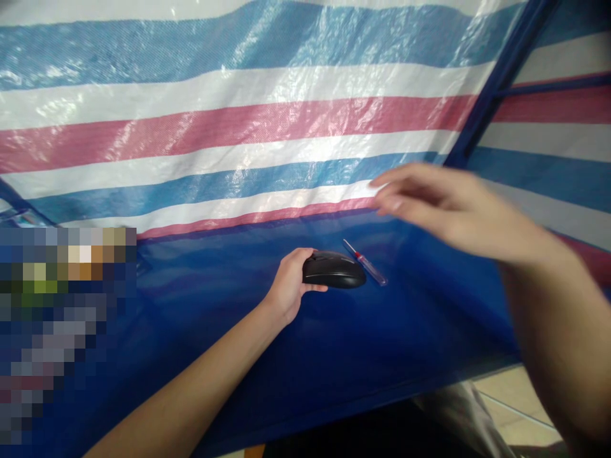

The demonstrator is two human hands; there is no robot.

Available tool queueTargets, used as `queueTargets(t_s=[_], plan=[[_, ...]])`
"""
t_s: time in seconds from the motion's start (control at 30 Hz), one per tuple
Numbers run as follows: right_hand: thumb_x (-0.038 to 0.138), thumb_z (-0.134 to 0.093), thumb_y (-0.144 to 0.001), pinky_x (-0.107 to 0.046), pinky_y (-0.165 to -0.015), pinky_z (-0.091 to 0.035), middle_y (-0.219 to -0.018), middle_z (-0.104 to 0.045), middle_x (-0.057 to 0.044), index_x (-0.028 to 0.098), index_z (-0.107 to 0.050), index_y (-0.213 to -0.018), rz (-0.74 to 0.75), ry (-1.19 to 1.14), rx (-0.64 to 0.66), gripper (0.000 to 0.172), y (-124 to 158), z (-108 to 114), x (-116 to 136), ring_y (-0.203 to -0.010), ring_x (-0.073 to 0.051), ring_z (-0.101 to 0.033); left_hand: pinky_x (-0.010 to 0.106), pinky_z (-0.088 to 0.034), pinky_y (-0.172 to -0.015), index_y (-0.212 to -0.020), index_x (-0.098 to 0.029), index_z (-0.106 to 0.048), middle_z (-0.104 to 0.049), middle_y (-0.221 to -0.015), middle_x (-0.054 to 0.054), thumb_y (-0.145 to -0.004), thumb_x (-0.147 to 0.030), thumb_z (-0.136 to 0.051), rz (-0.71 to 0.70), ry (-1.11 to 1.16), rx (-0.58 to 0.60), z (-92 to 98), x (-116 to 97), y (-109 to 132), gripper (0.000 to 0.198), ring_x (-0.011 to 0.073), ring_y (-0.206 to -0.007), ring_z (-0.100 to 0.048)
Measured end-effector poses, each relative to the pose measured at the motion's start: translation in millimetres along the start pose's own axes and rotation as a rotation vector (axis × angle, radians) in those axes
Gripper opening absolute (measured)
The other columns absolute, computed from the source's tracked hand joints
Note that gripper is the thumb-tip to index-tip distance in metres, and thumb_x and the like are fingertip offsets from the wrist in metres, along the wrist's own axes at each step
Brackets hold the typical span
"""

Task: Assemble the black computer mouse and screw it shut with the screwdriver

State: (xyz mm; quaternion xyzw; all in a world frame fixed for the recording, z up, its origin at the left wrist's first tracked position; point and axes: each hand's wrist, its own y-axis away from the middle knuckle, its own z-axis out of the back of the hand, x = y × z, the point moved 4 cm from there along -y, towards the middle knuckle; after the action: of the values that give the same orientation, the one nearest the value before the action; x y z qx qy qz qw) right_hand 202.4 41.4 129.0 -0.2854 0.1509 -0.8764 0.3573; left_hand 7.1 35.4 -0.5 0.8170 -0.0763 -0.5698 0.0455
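Left hand clasps a computer mouse | right hand, half-open and empty, hovers blurred | screwdriver lies nearby on blue cloth

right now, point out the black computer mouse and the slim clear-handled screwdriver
Black computer mouse [335, 270], head view: middle of its body.
Slim clear-handled screwdriver [370, 266], head view: its transparent handle.
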Motion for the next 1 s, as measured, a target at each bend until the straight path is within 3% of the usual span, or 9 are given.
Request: queueTargets(t_s=[0.13, 0.27, 0.4, 0.5, 0.63, 0.83, 1.0], plan=[[0.046, -0.047, -0.089, -0.030, -0.073, -0.046, -0.103, -0.069, -0.006, 0.022, -0.062, -0.114, 0.015, -0.020, 0.428, 0.038, -24, -74, 0, -0.085, -0.020, -0.063, 0.023, -0.050, -0.044, -0.084, -0.012, -0.062, -0.058, -0.075, 0.005, -0.080, -0.027, -0.051, -0.015, 0.006, -0.007, -0.7, -1, 1, 0.019, 0.0137, -0.063, -0.056], [0.052, -0.037, -0.091, -0.030, -0.074, -0.042, -0.098, -0.070, -0.005, 0.023, -0.062, -0.110, -0.053, -0.123, 0.437, 0.043, -33, -111, -4, -0.086, -0.021, -0.063, 0.024, -0.051, -0.046, -0.085, -0.012, -0.063, -0.060, -0.077, 0.005, -0.079, -0.028, -0.052, -0.033, 0.040, -0.043, 2.0, -1, 0, 0.020, 0.0136, -0.064, -0.057], [0.049, -0.041, -0.090, -0.027, -0.073, -0.044, -0.099, -0.067, -0.004, 0.023, -0.062, -0.106, -0.139, -0.305, 0.334, 0.036, -25, -114, -10, -0.088, -0.019, -0.061, 0.025, -0.052, -0.047, -0.082, -0.013, -0.061, -0.060, -0.076, 0.004, -0.079, -0.028, -0.052, -0.085, 0.084, -0.111, 4.2, -2, -1, 0.018, 0.0137, -0.064, -0.057], [0.058, -0.038, -0.088, -0.022, -0.046, -0.039, -0.087, -0.064, -0.004, 0.022, -0.061, -0.101, -0.381, -0.441, 0.292, 0.045, -15, -121, -20, -0.064, -0.015, -0.058, 0.025, -0.052, -0.047, -0.080, -0.013, -0.059, -0.059, -0.076, 0.003, -0.080, -0.027, -0.051, -0.111, 0.089, -0.135, 4.4, -3, 0, 0.016, 0.0136, -0.065, -0.057], [0.060, -0.041, -0.085, -0.019, -0.040, -0.034, -0.092, -0.066, -0.005, 0.022, -0.064, -0.099, -0.547, -0.498, 0.238, 0.047, -9, -129, -24, -0.070, -0.017, -0.058, 0.026, -0.053, -0.049, -0.081, -0.013, -0.058, -0.058, -0.076, 0.004, -0.081, -0.024, -0.049, -0.030, 0.053, -0.144, 6.2, -1, -1, 0.015, 0.0142, -0.066, -0.057], [0.043, -0.042, -0.084, -0.022, -0.047, -0.033, -0.073, -0.060, -0.001, 0.017, -0.063, -0.080, -0.497, -0.507, 0.139, 0.033, -12, -122, -26, -0.062, -0.014, -0.051, 0.026, -0.054, -0.051, -0.083, -0.015, -0.059, -0.057, -0.083, 0.004, -0.078, -0.029, -0.055, -0.059, -0.103, -0.044, 2.7, -6, 0, 0.015, 0.0158, -0.074, -0.057], [0.031, -0.038, -0.082, -0.023, -0.056, -0.036, -0.073, -0.059, 0.000, 0.017, -0.062, -0.074, -0.442, -0.521, 0.106, 0.029, -15, -119, -28, -0.068, -0.015, -0.052, 0.027, -0.052, -0.055, -0.091, -0.019, -0.060, -0.060, -0.093, 0.006, -0.079, -0.040, -0.056, -0.183, -0.332, -0.011, 1.4, -8, 0, 0.025, 0.0207, -0.085, -0.059]])
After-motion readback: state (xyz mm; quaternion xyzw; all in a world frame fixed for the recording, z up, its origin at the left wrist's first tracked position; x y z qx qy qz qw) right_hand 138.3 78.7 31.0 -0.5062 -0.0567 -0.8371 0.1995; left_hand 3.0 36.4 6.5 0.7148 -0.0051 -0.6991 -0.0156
